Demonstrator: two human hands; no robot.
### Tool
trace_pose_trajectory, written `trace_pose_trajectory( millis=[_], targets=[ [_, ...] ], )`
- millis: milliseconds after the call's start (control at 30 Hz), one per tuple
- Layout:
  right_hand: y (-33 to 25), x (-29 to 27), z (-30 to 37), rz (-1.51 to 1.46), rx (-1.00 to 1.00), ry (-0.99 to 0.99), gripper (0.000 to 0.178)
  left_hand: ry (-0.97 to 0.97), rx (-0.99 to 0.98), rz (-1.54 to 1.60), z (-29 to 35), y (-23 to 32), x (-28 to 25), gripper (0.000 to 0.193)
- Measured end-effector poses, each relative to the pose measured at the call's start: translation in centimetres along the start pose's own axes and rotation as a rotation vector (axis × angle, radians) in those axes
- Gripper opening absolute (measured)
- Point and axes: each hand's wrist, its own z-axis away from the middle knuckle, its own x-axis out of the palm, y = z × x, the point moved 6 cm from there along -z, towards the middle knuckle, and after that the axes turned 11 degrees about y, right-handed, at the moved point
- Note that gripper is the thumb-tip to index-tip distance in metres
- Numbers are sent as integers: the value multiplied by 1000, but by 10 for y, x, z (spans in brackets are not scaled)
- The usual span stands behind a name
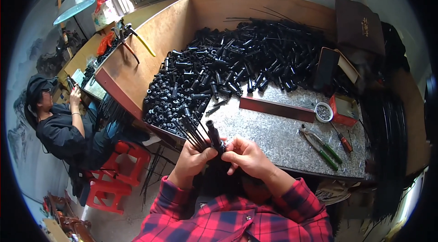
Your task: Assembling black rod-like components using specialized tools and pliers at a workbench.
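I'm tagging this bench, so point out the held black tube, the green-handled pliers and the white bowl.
Black tube [213, 135]: head view, middle of its barrel.
Green-handled pliers [328, 160]: head view, left green grip.
White bowl [324, 120]: head view, near rim.

Red-and-navy plaid shirt [205, 226], long sleeves [305, 205], pale button [248, 218], bare hands [248, 158].

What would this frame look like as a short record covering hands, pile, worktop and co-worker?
left hand: holds thin black rods, thumb against an upright black tubular part
right hand: at that part's lower portion; exact grip unclear
pile: many black parts, mostly tubular, beyond the hands
worktop: speckled grey; green-handled pliers, screwdriver, white bowl at right
co-worker: seated at left
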Motion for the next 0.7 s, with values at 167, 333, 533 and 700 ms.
trace_pose_trajectory(
  millis=[167, 333, 533, 700],
  targets=[
    [-6, 4, -9, 257, -244, 254, 15, 358, 312, -55, 12, -3, 16, 72],
    [-15, 21, -12, 480, -558, 355, 21, 543, 357, -400, 20, 1, 13, 45],
    [2, 27, -13, 471, -671, 272, 7, 491, 319, -452, 17, 5, -10, 33],
    [-1, 24, -17, 471, -516, 177, 8, 460, 287, -525, 21, 2, -21, 26]
  ],
)
